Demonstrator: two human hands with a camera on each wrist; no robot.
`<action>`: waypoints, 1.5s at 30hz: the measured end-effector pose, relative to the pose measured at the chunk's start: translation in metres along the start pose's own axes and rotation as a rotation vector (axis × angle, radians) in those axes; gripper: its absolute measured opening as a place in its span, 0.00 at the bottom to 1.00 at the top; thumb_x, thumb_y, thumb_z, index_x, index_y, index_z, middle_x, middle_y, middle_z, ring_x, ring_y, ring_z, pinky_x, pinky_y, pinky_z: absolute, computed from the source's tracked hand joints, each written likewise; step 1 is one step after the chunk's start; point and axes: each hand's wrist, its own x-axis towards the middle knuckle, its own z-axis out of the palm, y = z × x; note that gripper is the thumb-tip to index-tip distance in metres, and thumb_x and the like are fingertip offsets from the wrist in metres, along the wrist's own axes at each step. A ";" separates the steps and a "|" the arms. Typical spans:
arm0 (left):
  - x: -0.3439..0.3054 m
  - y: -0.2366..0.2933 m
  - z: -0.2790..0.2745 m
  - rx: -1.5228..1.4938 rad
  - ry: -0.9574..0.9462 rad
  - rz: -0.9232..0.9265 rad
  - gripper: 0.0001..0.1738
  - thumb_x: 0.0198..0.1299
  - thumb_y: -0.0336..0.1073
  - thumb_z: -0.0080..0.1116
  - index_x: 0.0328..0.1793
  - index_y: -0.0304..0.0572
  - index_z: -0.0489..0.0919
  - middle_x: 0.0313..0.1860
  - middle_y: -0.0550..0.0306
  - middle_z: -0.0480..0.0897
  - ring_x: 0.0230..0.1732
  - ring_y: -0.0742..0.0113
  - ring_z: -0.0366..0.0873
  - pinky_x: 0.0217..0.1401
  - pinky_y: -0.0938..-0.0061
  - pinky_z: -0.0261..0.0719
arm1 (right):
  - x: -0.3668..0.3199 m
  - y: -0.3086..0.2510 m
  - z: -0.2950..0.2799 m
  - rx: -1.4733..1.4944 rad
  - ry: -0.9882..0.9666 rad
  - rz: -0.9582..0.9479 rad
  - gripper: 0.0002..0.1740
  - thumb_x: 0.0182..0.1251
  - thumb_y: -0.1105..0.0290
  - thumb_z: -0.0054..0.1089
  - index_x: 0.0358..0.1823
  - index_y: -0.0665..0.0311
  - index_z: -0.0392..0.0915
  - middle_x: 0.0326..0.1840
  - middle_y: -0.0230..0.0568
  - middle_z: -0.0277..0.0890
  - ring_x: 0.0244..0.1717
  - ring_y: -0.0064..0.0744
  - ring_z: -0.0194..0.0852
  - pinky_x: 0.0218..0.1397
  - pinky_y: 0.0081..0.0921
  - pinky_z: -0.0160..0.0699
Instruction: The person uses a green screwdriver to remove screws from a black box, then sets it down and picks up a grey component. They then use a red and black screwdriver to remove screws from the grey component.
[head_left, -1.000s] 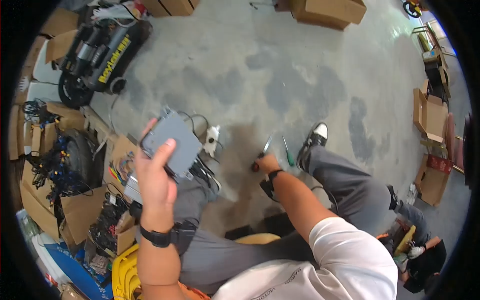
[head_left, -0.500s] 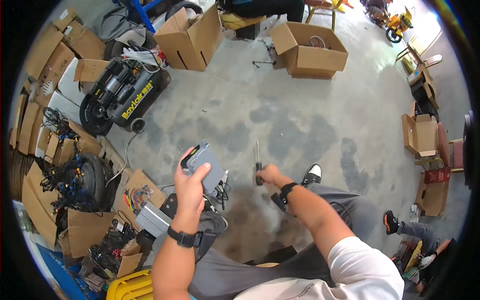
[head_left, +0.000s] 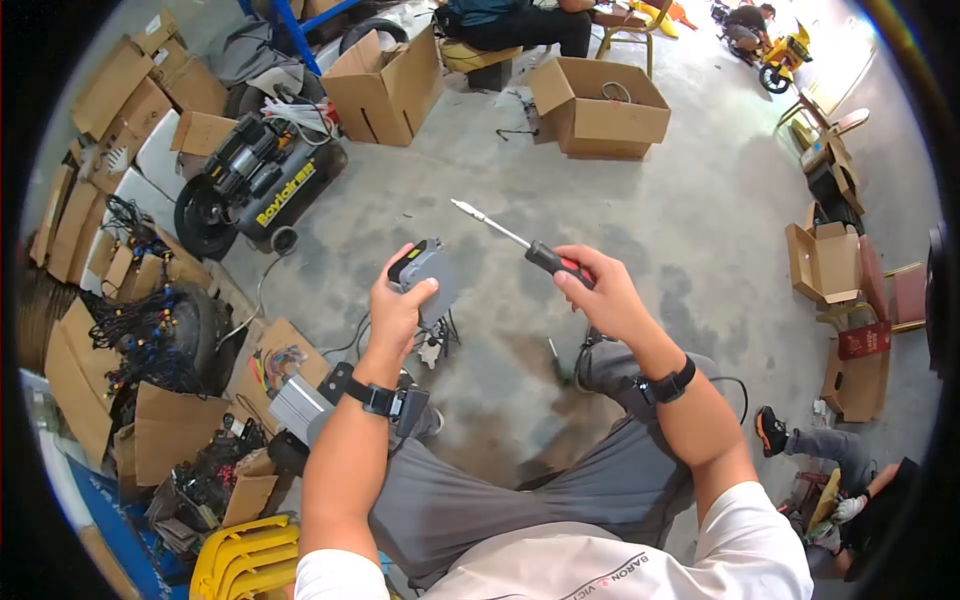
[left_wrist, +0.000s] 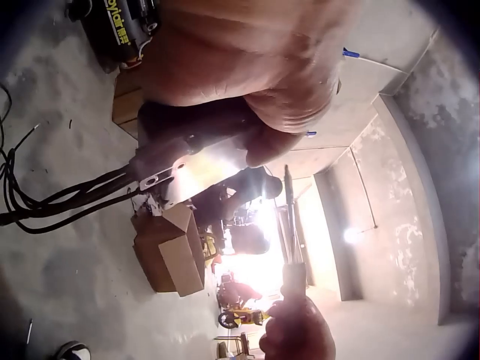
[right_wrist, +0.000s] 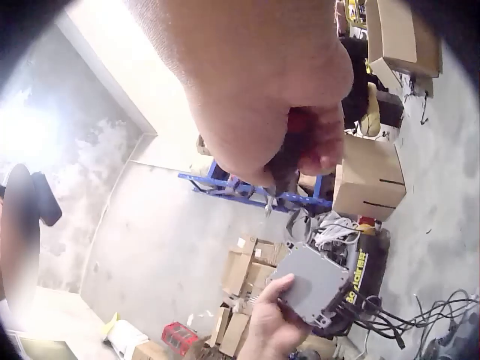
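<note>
In the head view my left hand [head_left: 395, 310] grips a flat grey metal box [head_left: 436, 288], thumb pressed on its broad face. Black cables [right_wrist: 367, 319] trail from one side of the box in the right wrist view. My right hand [head_left: 605, 295] holds a screwdriver [head_left: 543, 256] by its black and red handle, its shaft pointing up and to the left, apart from the box. A second screwdriver [head_left: 556, 362] lies on the floor near my right foot, partly hidden by my leg.
An air compressor [head_left: 270, 180] stands at the left. Two cardboard boxes [head_left: 385, 90] sit at the back. Left of my leg are a finned silver unit [head_left: 300, 408], wire bundles [head_left: 135, 335] and a tyre [head_left: 195, 330]. Another person [head_left: 850, 500] is at the lower right.
The right hand has lifted the screwdriver from the floor and brought it up, its tip now angled left. The left hand still holds the grey box. The head view has tilted upward.
</note>
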 end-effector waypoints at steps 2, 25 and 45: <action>-0.002 -0.002 -0.004 0.014 0.002 0.007 0.35 0.52 0.22 0.64 0.70 0.35 0.72 0.55 0.52 0.80 0.54 0.64 0.79 0.58 0.68 0.80 | -0.003 0.000 0.006 0.033 0.004 -0.028 0.18 0.64 0.69 0.65 0.54 0.67 0.79 0.40 0.42 0.82 0.39 0.30 0.79 0.46 0.29 0.78; -0.024 0.013 -0.008 -0.076 0.092 0.067 0.36 0.52 0.19 0.62 0.70 0.34 0.71 0.58 0.51 0.80 0.55 0.64 0.80 0.61 0.70 0.78 | 0.002 -0.016 0.006 -0.053 -0.114 -0.157 0.16 0.58 0.74 0.67 0.49 0.66 0.80 0.40 0.40 0.81 0.41 0.31 0.80 0.49 0.26 0.79; 0.011 0.009 -0.019 0.130 0.107 0.144 0.35 0.50 0.19 0.62 0.70 0.33 0.73 0.58 0.51 0.81 0.55 0.65 0.80 0.61 0.71 0.76 | 0.022 -0.021 0.019 -0.057 -0.080 -0.170 0.16 0.59 0.73 0.67 0.49 0.67 0.80 0.40 0.42 0.80 0.40 0.34 0.80 0.47 0.28 0.79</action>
